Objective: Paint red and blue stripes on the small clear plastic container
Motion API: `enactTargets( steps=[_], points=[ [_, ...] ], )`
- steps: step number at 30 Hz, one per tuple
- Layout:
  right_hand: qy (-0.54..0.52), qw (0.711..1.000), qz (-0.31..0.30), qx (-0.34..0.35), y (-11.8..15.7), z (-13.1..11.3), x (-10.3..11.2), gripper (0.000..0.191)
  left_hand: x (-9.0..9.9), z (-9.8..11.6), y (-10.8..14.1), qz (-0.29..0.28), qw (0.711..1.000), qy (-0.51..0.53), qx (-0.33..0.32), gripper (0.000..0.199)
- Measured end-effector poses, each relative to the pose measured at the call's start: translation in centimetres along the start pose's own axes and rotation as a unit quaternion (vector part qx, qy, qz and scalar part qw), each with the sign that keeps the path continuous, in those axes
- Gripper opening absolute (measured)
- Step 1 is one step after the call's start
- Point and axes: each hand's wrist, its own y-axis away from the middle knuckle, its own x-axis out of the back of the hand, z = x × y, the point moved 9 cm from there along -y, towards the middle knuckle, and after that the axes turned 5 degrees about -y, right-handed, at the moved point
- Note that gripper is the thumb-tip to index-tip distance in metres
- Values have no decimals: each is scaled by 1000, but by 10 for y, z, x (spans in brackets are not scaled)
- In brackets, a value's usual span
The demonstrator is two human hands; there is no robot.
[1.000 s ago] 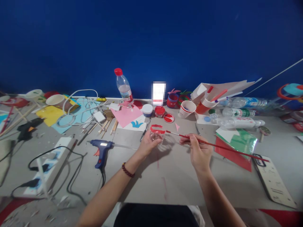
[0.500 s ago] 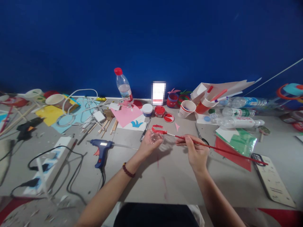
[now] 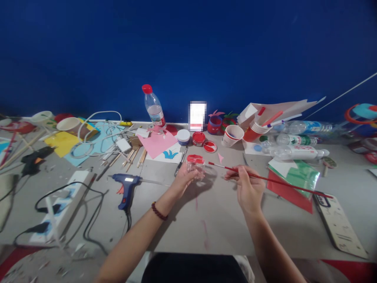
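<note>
My left hand (image 3: 185, 177) is closed around a small clear plastic cup (image 3: 196, 167), likely a cut bottle piece, with red paint along its upper rim. In my right hand (image 3: 249, 186) is a long red paintbrush (image 3: 279, 181), gripped between thumb and fingers. Its red-wet tip points left and is a short gap away from the cup. Behind the cup stand an open jar of red paint (image 3: 198, 138), its red-smeared lid (image 3: 210, 147) and a white-lidded jar (image 3: 183, 137). A paper cup (image 3: 233, 136) holding dark liquid is right of the lid.
To the left lie a blue glue gun (image 3: 126, 188), a power strip (image 3: 63, 206) with cords, and pink paper (image 3: 157, 143). A red-capped bottle (image 3: 153, 106) stands at the back. On the right are plastic bottles (image 3: 300, 152), a red sheet (image 3: 290, 192) and a phone (image 3: 341, 224).
The brush tip has come off the cup's rim as my right hand shifted slightly right. The cup has turned in my left hand, its painted rim now more level.
</note>
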Motion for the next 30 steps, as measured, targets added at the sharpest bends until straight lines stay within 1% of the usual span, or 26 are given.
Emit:
enactTargets(
  steps=[3, 6, 12, 15, 18, 23, 26, 30],
  points=[
    [-48, 999, -13, -19, -3, 8, 0, 28, 1, -6, -1, 0, 999, 42, 29, 57],
    [-75, 997, -25, -23, -4, 9, -4, 27, 0, -8, 0, -4, 998, 51, 47, 51],
    [-50, 996, -54, -57, 0, 15, -12, 29, 0, -9, 0, -15, 995, 73, 60, 42],
    [-41, 996, -58, -47, 2, 15, -11, 28, 1, -9, 0, -11, 996, 74, 57, 47],
    [-23, 998, -58, -21, 5, 10, -10, 24, 1, -8, 0, -1, 998, 48, 51, 51],
    [10, 998, -64, 3, 9, 3, -13, 25, -1, -7, 0, -3, 1000, 9, 30, 50],
    [13, 997, -75, 5, 10, 1, -19, 25, -2, -5, 1, -3, 1000, -5, 21, 50],
    [27, 997, -70, 8, 9, -3, -21, 25, -5, 1, 4, -10, 1000, -18, 1, 45]
  ],
)
